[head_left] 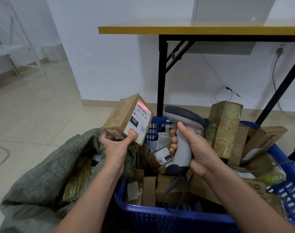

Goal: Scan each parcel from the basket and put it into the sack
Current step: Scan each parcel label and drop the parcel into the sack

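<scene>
Two hands busy: left hand (115, 147) is gripping the parcel (121, 117), sack (42, 174) just below it, label facing the scanner (183, 117) so the red beam (142, 106) is hitting the barcode (145, 112); right hand (199, 152) is gripping the scanner.

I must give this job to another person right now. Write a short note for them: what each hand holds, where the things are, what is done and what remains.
Hands: the left hand holds a small box up by its lower end, with the label facing the scanner. The right hand grips the scanner, and its red light falls on the barcode.
Places: the sack lies open to the left of the blue basket.
Done: a taped parcel is already in the sack.
Left: put the small box into the sack once it is scanned, then scan and sack the many cartons in the blue basket.
</scene>
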